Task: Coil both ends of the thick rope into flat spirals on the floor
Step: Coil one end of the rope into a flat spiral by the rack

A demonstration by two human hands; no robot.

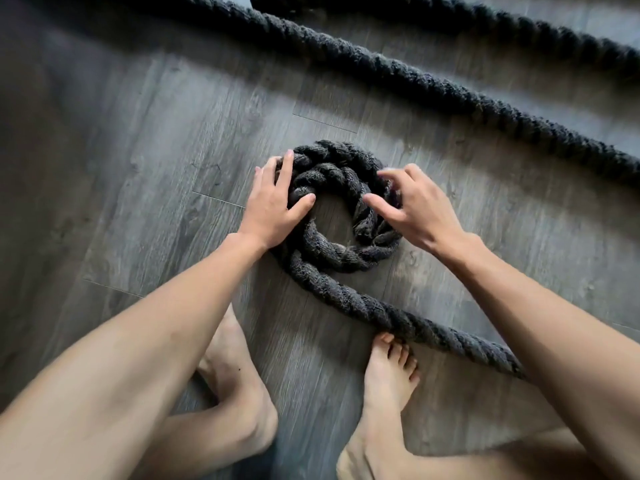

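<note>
So the thick rope (332,168) is on a grey wood-plank floor (138,150), and one end of it is wound into a small flat coil of roughly two turns in the middle of the bit of floor you can see, with a bare gap of floor at its centre. From the near side of the coil the rope runs off along the floor to the right, passing right in front of the toes of the right foot (384,375), touching or all but touching them. The left foot (235,393) is just beside it, clear of the rope.

The left hand (273,202) lies flat on the left side of the coil, fingers straight and spread over the outer turn, thumb pushed against the inner turn, so it's pressing rather than gripping. The right hand (415,209) is over the right side of the coil with fingers bent and thumb reaching toward the centre gap, but it's motion-blurred and I honestly can't tell if it's actually clamping the rope.

Further back, two more lengths of the same rope cross the floor diagonally, well apart from the coil.
</note>
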